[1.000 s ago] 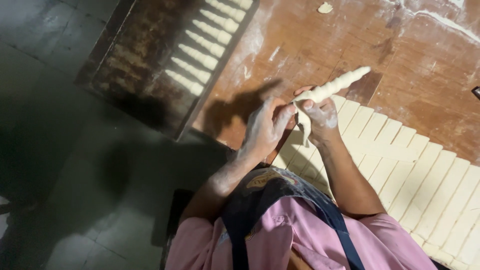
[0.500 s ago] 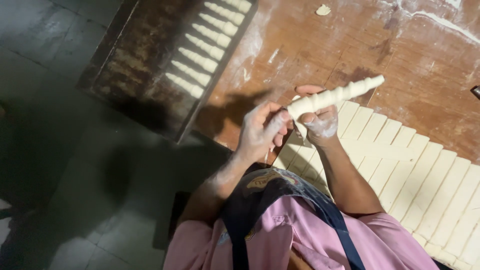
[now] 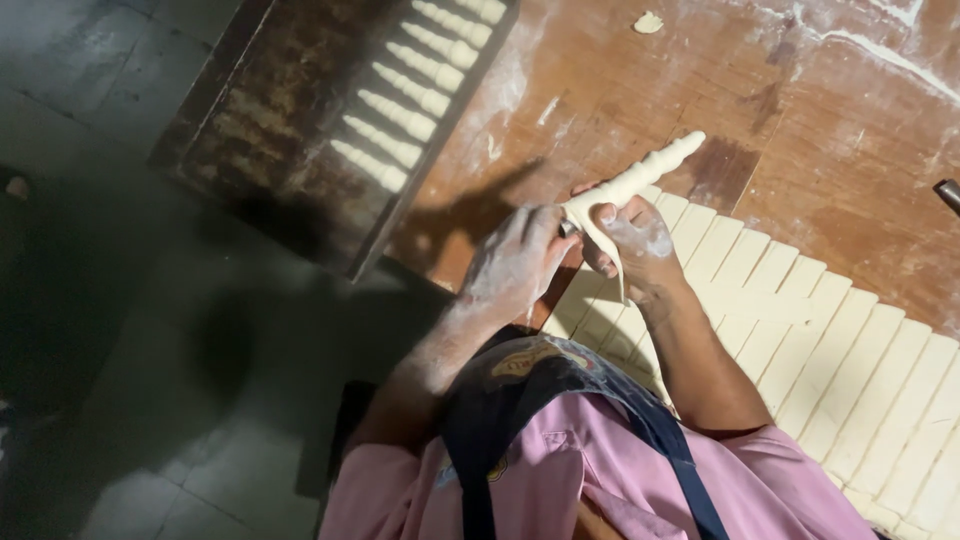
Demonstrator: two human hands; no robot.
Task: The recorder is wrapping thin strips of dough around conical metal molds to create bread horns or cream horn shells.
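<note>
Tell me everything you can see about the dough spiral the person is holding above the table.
The dough spiral is a pale, cream-coloured cone wound in ridged turns, tapering to a rounded tip that points up and to the right. It looks soft and floury. Its wide lower end sits between the left hand and the right hand, both touching it. A loose tail of dough strip hangs from that end, above the cut strips on the wooden table.

Dark tray [image 3: 270, 170] of rolled dough sticks [image 3: 400, 110], small dough scrap [image 3: 648, 22] on wooden table [image 3: 820, 130].
</note>
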